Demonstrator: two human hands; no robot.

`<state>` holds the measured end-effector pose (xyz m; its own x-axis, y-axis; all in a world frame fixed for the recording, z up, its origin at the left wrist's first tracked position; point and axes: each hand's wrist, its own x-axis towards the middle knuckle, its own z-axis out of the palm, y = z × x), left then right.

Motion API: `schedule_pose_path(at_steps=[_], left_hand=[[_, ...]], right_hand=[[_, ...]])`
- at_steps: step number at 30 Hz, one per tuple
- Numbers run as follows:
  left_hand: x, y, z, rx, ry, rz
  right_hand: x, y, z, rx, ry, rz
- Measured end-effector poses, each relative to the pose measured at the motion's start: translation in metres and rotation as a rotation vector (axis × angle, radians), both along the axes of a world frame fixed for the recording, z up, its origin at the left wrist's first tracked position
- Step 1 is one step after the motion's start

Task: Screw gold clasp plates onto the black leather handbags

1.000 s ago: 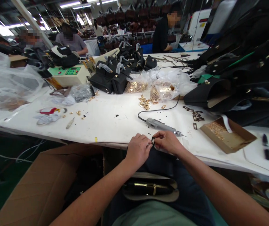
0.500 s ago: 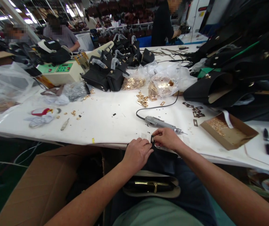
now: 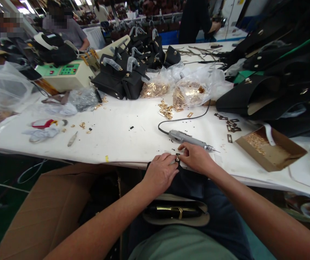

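At the table's front edge, my left hand (image 3: 160,172) is closed on the black flap of a handbag (image 3: 189,184), its fingertips beside a small dark-edged metal plate (image 3: 177,157) on the flap. My right hand (image 3: 197,156) is at the plate's other side, thumb touching or very near it. Its index finger is bent and raised apart from the thumb; its other fingers are partly hidden. Below, the bag's open mouth with a gold zipper (image 3: 168,208) rests in my lap. A grey electric screwdriver (image 3: 190,139) lies just beyond my right hand.
An open cardboard box (image 3: 285,159) of small gold pieces stands at right, near dark rectangular frames (image 3: 232,124). Gold plates (image 3: 166,109) lie before a plastic bag of metal parts (image 3: 189,94). Black handbags (image 3: 133,85) stand behind. A large carton (image 3: 41,206) is below left. Co-workers are beyond.
My right index finger has lifted away from the thumb and the metal plate, which it was pinching. My left hand stays on the flap. The view has tilted slightly down.
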<state>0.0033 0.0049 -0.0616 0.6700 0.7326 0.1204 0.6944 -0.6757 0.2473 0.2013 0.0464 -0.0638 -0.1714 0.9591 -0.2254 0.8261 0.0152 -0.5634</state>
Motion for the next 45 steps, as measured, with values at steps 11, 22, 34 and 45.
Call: schedule_pose_path(at_steps=[11,22,34,45], left_hand=[[-0.005,0.008,-0.014,-0.055,-0.170,-0.024],[-0.004,0.010,-0.006,-0.079,-0.124,-0.037],[-0.006,0.015,0.003,-0.075,-0.010,-0.100],[-0.003,0.030,0.018,-0.076,0.146,-0.187]], right_hand=[[0.006,-0.011,-0.004,0.019,0.131,0.093],[0.008,-0.007,-0.005,0.015,0.128,0.117],[0.003,-0.007,-0.001,-0.062,0.084,0.069],[-0.006,0.009,0.014,-0.178,-0.046,0.065]])
